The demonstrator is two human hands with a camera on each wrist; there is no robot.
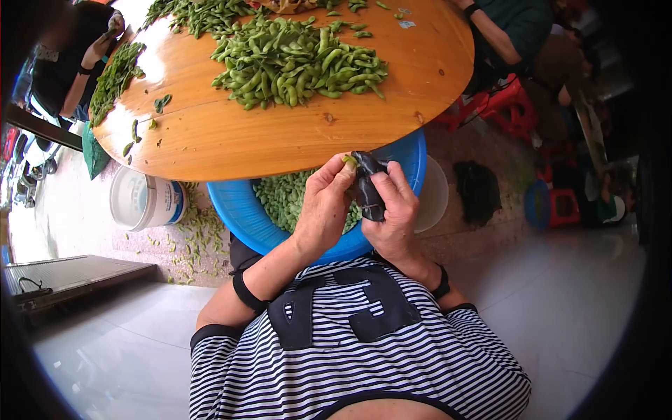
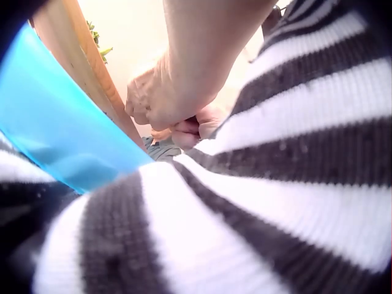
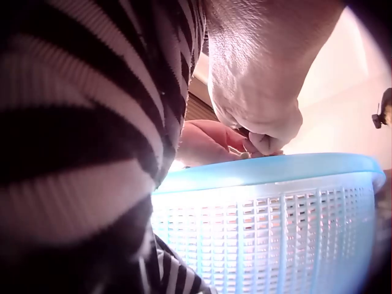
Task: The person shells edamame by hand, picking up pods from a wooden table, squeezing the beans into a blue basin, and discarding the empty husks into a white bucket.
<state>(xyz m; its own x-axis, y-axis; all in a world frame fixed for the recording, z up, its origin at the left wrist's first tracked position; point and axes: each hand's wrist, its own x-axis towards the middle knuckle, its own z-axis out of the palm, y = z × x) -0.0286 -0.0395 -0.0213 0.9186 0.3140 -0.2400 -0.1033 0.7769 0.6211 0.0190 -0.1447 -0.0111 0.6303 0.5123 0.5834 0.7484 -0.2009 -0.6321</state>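
Both hands meet above a blue basket (image 1: 234, 222) of green beans (image 1: 283, 199), close to the table's near edge. Between finger and thumb, the left hand (image 1: 323, 203) pinches a small green pod (image 1: 349, 160). Dark glossy material (image 1: 369, 187), possibly a covering on the fingers or a bag, lies between the hands, and the right hand (image 1: 397, 213) has its fingers curled against it; its exact form is unclear. In the left wrist view the left hand (image 2: 174, 92) is curled, fingertips hidden. Over the basket rim (image 3: 275, 168) in the right wrist view is the right hand (image 3: 263, 110).
A heap of green pods (image 1: 294, 66) covers part of the wooden table (image 1: 280, 143). A white bucket (image 1: 136, 199) stands left of the basket, with pods scattered on the floor. Other people sit at both table sides, near red stools (image 1: 514, 105).
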